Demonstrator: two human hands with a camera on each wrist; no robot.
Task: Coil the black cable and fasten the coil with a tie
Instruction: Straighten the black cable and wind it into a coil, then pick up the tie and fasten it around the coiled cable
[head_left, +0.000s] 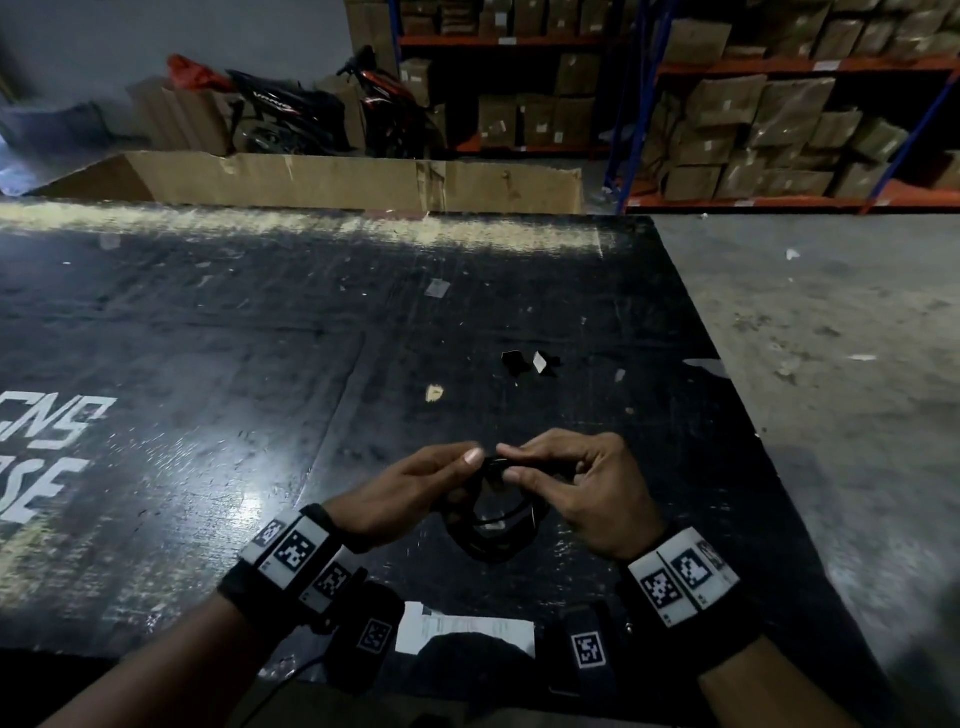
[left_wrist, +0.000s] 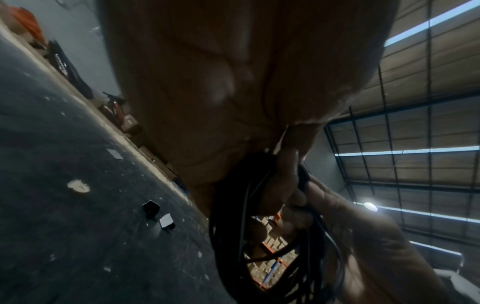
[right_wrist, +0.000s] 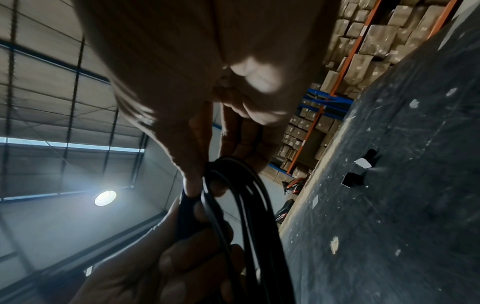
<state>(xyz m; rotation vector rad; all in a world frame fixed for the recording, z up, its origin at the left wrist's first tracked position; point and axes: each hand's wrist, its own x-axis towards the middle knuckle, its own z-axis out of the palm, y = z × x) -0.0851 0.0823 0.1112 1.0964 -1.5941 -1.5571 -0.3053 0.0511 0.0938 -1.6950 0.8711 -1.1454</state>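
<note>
The black cable (head_left: 488, 552) is wound into a small coil that hangs above the black table (head_left: 260, 364), held between both hands. My left hand (head_left: 467, 467) grips the coil's top from the left, thumb on top. My right hand (head_left: 506, 462) pinches the same spot from the right with thumb and forefinger. In the right wrist view the strands (right_wrist: 241, 195) run past my thumb, and a dark band (right_wrist: 185, 207) sits under it; I cannot tell whether it is a tie. The left wrist view shows the loops (left_wrist: 233, 226) hanging below my fingers (left_wrist: 285, 164).
A small black piece (head_left: 511, 359) and a white piece (head_left: 540, 362) lie on the table beyond my hands. A printed paper (head_left: 467, 629) lies at the near edge. A cardboard box (head_left: 363, 182) stands past the far edge, with racks of cartons (head_left: 779, 114) behind.
</note>
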